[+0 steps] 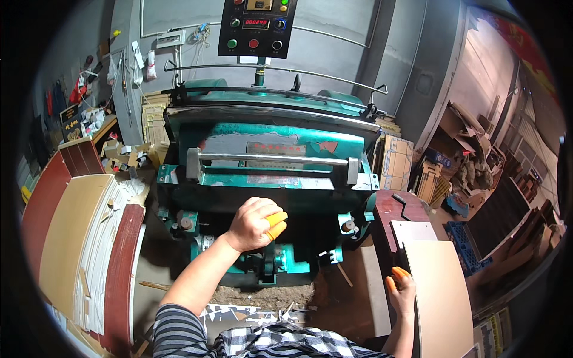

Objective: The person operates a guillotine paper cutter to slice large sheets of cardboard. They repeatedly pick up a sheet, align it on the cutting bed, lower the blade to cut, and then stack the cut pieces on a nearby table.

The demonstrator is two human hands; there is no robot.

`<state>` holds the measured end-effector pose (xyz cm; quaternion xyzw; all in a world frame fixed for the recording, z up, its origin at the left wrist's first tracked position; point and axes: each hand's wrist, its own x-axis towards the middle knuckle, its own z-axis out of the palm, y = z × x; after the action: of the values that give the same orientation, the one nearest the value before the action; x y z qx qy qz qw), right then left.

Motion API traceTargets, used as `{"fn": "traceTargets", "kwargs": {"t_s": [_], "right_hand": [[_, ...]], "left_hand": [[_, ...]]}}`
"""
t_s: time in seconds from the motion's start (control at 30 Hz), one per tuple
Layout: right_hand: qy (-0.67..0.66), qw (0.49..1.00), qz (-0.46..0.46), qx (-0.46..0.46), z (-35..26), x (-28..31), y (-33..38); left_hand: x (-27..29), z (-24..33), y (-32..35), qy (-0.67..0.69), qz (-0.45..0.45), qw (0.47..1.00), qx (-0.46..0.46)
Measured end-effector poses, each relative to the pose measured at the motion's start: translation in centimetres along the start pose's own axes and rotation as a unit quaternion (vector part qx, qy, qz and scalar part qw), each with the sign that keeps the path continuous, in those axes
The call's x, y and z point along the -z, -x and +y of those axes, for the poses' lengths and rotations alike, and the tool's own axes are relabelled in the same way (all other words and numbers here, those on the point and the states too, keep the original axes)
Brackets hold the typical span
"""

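Observation:
My left hand (256,224) is stretched out in front of the green die-cutting press (268,155), its fingers curled, with orange rubber finger cots on two fingertips. It holds nothing that I can see. My right hand (402,290), also with orange finger cots, rests on the left edge of a stack of tan cardboard sheets (441,292) at my right side. The press's metal bar (271,159) runs across its front, above my left hand.
A control panel (256,27) with buttons and a red display hangs above the press. A stack of tan and white sheets (83,238) lies on a table at my left. Cardboard scraps litter the floor below; cardboard piles stand at the right.

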<state>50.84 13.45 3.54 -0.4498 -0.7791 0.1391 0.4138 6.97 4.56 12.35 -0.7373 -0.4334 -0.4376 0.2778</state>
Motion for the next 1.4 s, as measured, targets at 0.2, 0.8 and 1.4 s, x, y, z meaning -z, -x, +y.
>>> {"fn": "traceTargets", "kwargs": {"t_s": [0.2,0.8,1.4], "right_hand": [[-0.015,0.999,-0.038,-0.022,-0.7,-1.0,0.6],[-0.042,0.997,0.044,-0.045,1.1,4.4,2.2],[0.025,0.968,-0.165,0.186,0.4,-13.3,-9.2]], "left_hand": [[3.9,3.4,-2.6,-0.009,0.031,0.999,-0.004],[3.9,2.7,-9.4,-0.146,0.131,0.980,0.038],[3.8,0.8,17.9,-0.238,-0.511,0.669,0.485]]}}
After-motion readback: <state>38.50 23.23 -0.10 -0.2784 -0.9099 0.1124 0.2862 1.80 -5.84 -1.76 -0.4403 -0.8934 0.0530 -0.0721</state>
